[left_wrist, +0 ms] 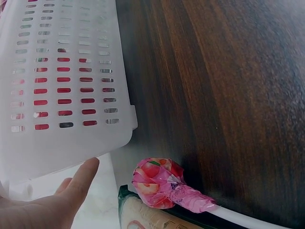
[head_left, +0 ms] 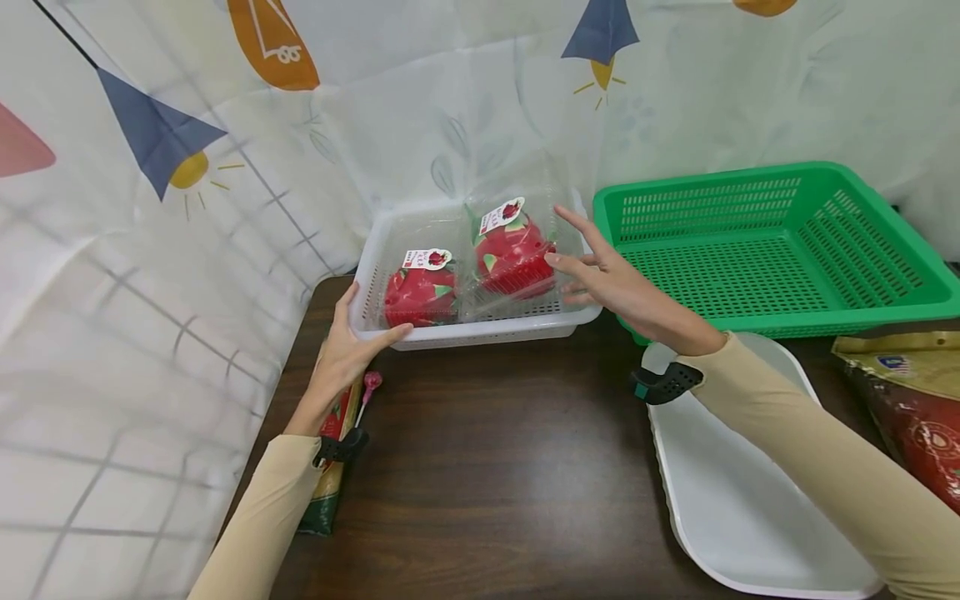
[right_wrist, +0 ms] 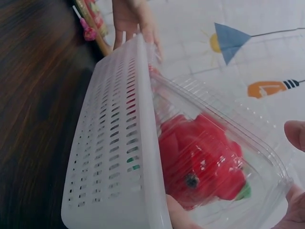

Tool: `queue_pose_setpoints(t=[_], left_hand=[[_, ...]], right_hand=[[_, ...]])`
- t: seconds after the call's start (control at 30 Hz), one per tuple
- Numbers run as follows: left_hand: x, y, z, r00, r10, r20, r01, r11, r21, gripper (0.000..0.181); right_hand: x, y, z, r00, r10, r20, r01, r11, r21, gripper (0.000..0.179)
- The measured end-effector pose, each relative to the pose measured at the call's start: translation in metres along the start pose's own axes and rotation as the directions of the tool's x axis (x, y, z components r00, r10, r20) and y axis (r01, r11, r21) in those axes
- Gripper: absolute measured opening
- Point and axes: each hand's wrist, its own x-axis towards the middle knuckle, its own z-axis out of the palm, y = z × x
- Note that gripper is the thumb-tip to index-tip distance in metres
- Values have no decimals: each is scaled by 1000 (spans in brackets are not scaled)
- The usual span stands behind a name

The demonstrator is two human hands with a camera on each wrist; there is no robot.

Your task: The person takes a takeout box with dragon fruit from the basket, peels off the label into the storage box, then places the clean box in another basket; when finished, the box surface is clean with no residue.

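Note:
A white perforated basket [head_left: 480, 335] holds two clear plastic clamshells of red dragon fruit, each with a printed label. The left clamshell [head_left: 422, 287] lies low in the basket; the right clamshell [head_left: 513, 250] sits higher and tilted. My left hand [head_left: 341, 354] grips the basket's front left corner, thumb along the front rim and fingers at the left side. At the basket's right end, my right hand [head_left: 607, 275] is spread beside the right clamshell. Its fingertips are close around that clamshell's end in the right wrist view, fingers apart and not curled.
A green perforated basket [head_left: 720, 321] stands at the right. In front of it lies a white tray [head_left: 750, 500], partly under my right forearm. A red and gold bag [head_left: 915, 400] is at the far right. A pink-wrapped lollipop [left_wrist: 159, 183] and a long packet [head_left: 322, 508] lie near my left wrist.

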Motion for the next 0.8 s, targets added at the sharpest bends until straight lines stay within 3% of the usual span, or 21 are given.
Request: queue_pose_setpoints(t=[0.4,0.8], left_hand=[[-1,0,1,1000,-1,0,1,1000,-13,118],[-2,1,0,1000,-12,3,12,1000,-10,117]], right_hand=[[3,-12,7,999,10,-39,-14,996,-92,79],[11,-11,14,990,63,-129,-72,995,-63,78]])
